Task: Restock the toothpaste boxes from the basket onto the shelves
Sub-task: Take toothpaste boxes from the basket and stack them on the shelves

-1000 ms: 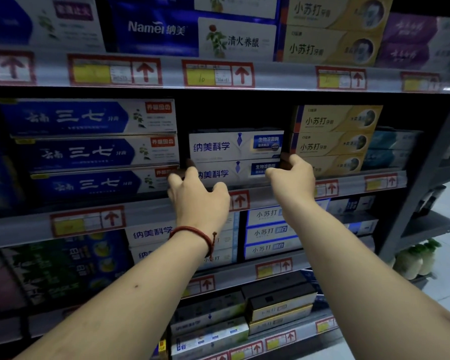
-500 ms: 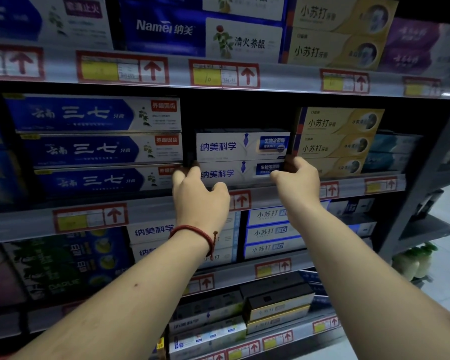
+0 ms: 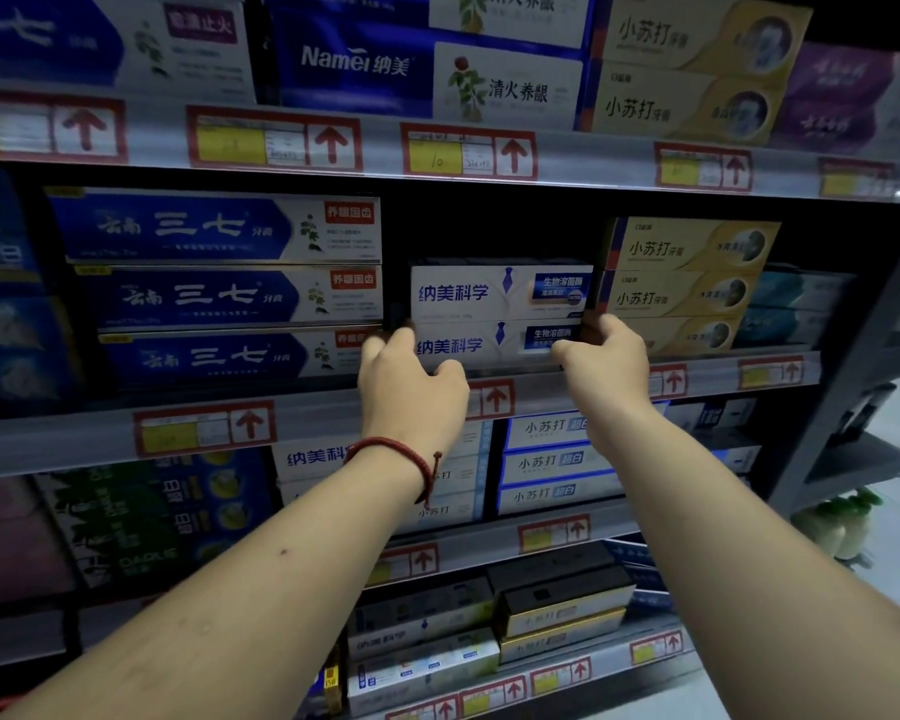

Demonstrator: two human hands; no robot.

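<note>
Two white toothpaste boxes with blue print lie stacked on the middle shelf [image 3: 567, 394]. My left hand [image 3: 411, 392], with a red cord round its wrist, grips the left end of the lower white box [image 3: 489, 345]. At that box's right end my right hand [image 3: 606, 361] holds it with curled fingers. The upper white box [image 3: 494, 293] rests on top. No basket is in view.
Blue boxes [image 3: 219, 293] are stacked left of the white pair, yellow boxes [image 3: 687, 293] right of it. Full shelves with price rails run above [image 3: 468, 153] and below [image 3: 552, 532]. A grey shelf upright [image 3: 842, 407] stands at the right, with pale floor beyond.
Both hands stay on the ends of the lower white box, shifting slightly rightward and inward against it. The view has moved a little closer.
</note>
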